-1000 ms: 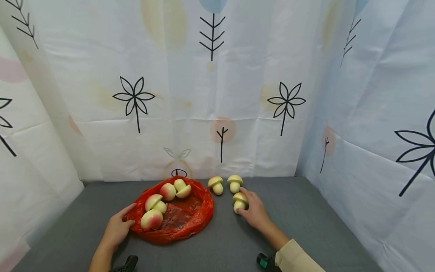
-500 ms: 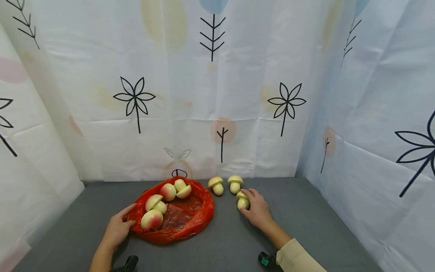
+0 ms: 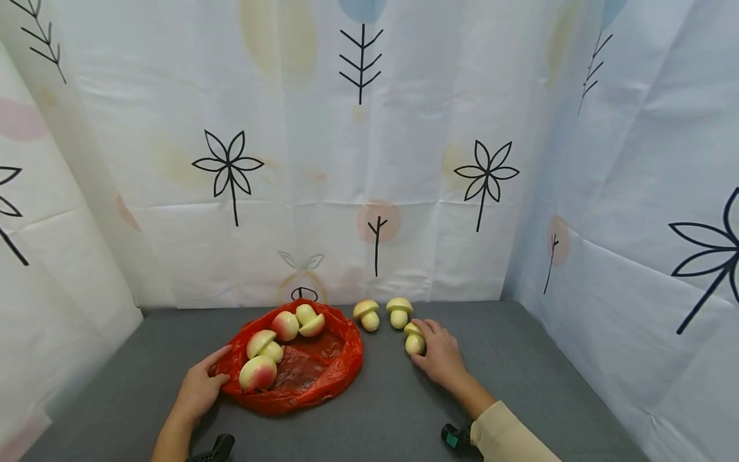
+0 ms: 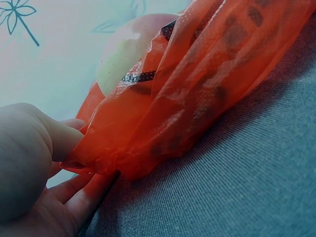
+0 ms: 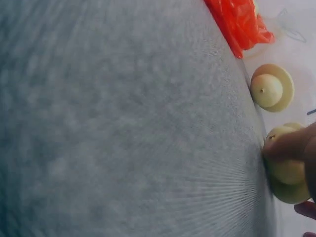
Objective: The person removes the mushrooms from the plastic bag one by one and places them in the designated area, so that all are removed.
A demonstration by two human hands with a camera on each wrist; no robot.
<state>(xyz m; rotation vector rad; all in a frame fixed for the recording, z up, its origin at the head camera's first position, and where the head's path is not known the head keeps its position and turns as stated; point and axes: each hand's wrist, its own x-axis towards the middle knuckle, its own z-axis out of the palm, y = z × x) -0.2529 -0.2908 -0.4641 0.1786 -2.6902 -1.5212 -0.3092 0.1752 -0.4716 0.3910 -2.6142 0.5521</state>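
Observation:
My left hand (image 3: 200, 388) pinches the left edge of a red plastic bag (image 3: 288, 404), thumb on one side of the film and fingers beneath it in the left wrist view. The bag lies with its mouth rolled wide and holds several toy mushrooms (image 3: 258, 373), cream with pink-blushed caps. To the right, my right hand (image 3: 441, 356) grips a cream toy mushroom (image 3: 414, 340) by its side, thumb near the stem and fingers over the cap. In the right wrist view the thumb covers part of that mushroom (image 5: 289, 170).
Two more toy mushrooms stand at the back of the grey table, one (image 3: 367, 315) near the bag and one (image 3: 399, 312) just behind my right hand. A white printed curtain (image 3: 369, 160) encloses the back and sides.
My right hand has slid the mushroom slightly right and away from me, its cap now partly under the fingers. The left hand and the bag stay where they were.

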